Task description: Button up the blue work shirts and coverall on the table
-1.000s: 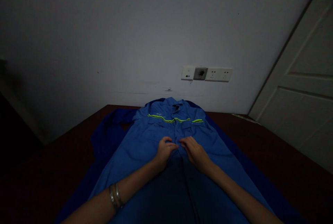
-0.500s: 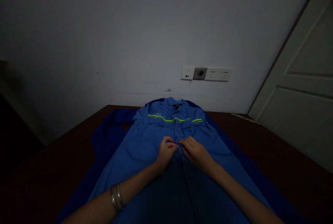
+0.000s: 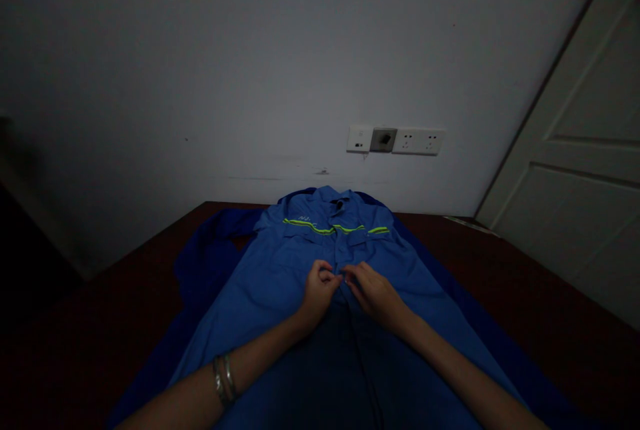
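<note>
A blue work jacket [image 3: 285, 273] with yellow-green stripes across the chest lies front up, its collar pointing to the wall. Darker blue sleeves [image 3: 210, 250] spread out at its sides. Over the front opening, below the chest stripe, my left hand [image 3: 320, 290] pinches the jacket's front edge between thumb and fingers. Facing it from the right, my right hand [image 3: 373, 290] is also closed in a pinch on the front edge, its fingertips almost touching the left ones. Any button between the fingertips is too small and dark to make out. Two silver bangles [image 3: 224, 380] circle my left wrist.
The jacket rests on a dark reddish-brown tabletop [image 3: 150, 297] set against a pale wall [image 3: 250, 70]. Switch and socket plates [image 3: 415, 141] are fixed low on that wall. At the right stands a white panelled door [image 3: 585, 170]. The light is dim.
Both hands stay at the same spot on the jacket front, with only slight finger movement. The jacket lies as before.
</note>
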Action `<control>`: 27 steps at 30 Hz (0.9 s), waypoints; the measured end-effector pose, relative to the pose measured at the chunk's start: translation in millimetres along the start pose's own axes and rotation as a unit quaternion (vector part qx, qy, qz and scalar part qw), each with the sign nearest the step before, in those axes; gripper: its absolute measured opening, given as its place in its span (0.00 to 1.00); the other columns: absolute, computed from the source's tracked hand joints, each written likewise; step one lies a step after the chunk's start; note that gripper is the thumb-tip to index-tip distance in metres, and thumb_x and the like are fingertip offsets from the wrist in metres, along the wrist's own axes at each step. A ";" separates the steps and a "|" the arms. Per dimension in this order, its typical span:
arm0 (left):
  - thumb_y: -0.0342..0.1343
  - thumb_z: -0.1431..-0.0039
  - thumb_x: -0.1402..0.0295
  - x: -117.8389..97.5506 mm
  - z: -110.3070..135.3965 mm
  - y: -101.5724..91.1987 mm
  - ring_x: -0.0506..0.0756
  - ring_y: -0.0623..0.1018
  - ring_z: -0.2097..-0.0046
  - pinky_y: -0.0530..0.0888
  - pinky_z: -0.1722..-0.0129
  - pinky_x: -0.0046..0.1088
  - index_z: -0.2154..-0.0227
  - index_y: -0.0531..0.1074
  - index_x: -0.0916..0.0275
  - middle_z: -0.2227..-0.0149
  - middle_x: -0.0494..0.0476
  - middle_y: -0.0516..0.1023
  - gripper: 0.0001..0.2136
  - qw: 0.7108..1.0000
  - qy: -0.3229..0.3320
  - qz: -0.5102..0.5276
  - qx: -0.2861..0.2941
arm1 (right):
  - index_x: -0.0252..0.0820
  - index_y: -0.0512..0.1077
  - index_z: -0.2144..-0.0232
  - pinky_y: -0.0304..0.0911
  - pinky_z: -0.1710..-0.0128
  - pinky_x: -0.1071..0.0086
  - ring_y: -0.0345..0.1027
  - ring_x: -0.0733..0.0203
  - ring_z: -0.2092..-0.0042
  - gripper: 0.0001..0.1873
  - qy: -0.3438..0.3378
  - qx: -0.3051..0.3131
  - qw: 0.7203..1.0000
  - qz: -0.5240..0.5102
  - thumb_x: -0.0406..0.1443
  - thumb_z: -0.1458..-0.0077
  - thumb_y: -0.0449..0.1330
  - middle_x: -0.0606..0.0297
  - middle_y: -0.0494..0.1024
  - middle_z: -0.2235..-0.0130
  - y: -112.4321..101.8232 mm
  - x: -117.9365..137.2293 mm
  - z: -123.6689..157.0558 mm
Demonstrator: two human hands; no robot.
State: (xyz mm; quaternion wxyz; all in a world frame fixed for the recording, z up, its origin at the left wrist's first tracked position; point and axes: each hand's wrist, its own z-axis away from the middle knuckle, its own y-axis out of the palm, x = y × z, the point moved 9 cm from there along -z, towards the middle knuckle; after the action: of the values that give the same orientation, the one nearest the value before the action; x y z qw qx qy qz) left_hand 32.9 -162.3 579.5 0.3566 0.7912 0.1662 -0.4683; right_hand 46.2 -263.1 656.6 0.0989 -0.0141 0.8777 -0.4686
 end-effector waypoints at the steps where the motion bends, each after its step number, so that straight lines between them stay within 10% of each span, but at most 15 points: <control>1: 0.58 0.63 0.69 0.7 -0.2 -0.8 0.44 0.63 0.81 0.57 0.79 0.19 0.71 0.56 0.62 0.85 0.41 0.64 0.16 1.000 -0.003 0.002 -0.002 | 0.40 0.61 0.57 0.62 0.63 0.66 0.63 0.59 0.62 0.14 0.001 -0.001 1.000 -0.004 0.28 0.45 0.46 0.59 0.70 0.63 -0.4 -0.1 0.0; 18: 0.55 0.60 0.71 -11.7 -1.5 -5.6 0.45 0.62 0.81 0.57 0.80 0.19 0.75 0.60 0.63 0.85 0.42 0.60 0.09 0.996 0.026 -0.073 -0.032 | 0.36 0.65 0.66 0.55 0.68 0.67 0.58 0.62 0.66 0.07 -0.130 -0.067 0.982 0.118 0.28 0.45 0.49 0.60 0.70 0.70 -6.4 18.5 3.3; 27: 0.55 0.55 0.73 -71.5 26.2 13.0 0.55 0.66 0.54 0.63 0.53 0.36 0.65 0.72 0.61 0.58 0.57 0.69 0.12 0.895 0.290 -0.339 -0.001 | 0.36 0.66 0.66 0.55 0.66 0.66 0.59 0.61 0.64 0.05 -0.148 -0.098 0.977 0.119 0.28 0.46 0.50 0.59 0.71 0.67 -14.0 16.3 6.8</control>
State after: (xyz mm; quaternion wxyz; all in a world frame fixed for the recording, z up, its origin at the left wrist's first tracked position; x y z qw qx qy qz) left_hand -11.8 -185.1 638.2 0.1131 0.7869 0.5211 -0.3106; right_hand 30.6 -278.5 661.9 0.2813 0.0116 0.8902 -0.3582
